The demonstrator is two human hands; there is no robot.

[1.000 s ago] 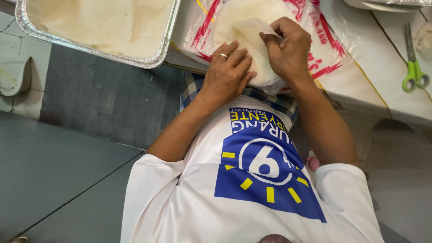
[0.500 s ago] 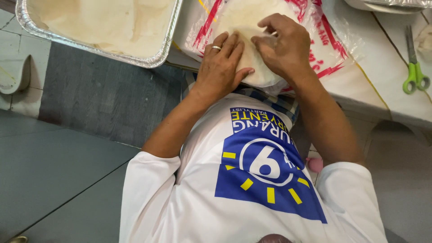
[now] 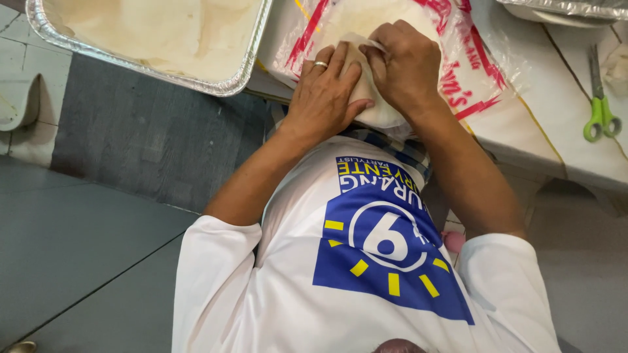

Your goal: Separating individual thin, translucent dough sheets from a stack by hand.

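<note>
Pale thin wrapper point(image 3: 373, 104) pinched between both hands at table edge point(image 3: 556, 157): left hand point(image 3: 324, 91) flat on its near-left side, right hand point(image 3: 405, 65) clamping the far edge.

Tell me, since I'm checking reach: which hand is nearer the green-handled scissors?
Right. The right hand presses the pale wrapper, on the side towards the scissors; the left hand lies farther off.

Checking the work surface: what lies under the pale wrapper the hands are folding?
A clear plastic bag with red print on the table. Any filling is hidden by both hands.
</note>
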